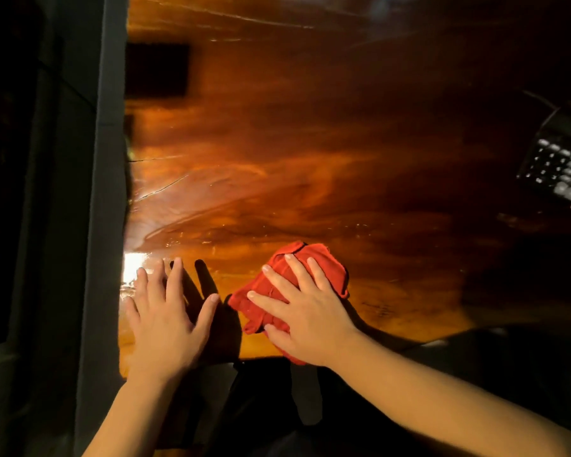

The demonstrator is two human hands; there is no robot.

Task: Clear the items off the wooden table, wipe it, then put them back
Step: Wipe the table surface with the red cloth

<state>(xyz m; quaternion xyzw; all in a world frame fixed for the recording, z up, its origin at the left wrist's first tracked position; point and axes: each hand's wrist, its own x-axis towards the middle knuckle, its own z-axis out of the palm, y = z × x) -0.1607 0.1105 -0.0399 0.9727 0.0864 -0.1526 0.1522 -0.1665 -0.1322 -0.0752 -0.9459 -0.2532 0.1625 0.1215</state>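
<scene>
Tabletop (310,159) | red cloth (277,285) under right hand (310,321), fingers (297,272) spread flat pressing it | left hand (165,321) flat, empty, just beside | unwiped surface lies ahead.

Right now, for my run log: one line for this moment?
phase: wiping | right hand: flat on cloth | left hand: flat on table

Single head-worn view, steeply downward and close over the wooden table (310,143) near edge.
</scene>
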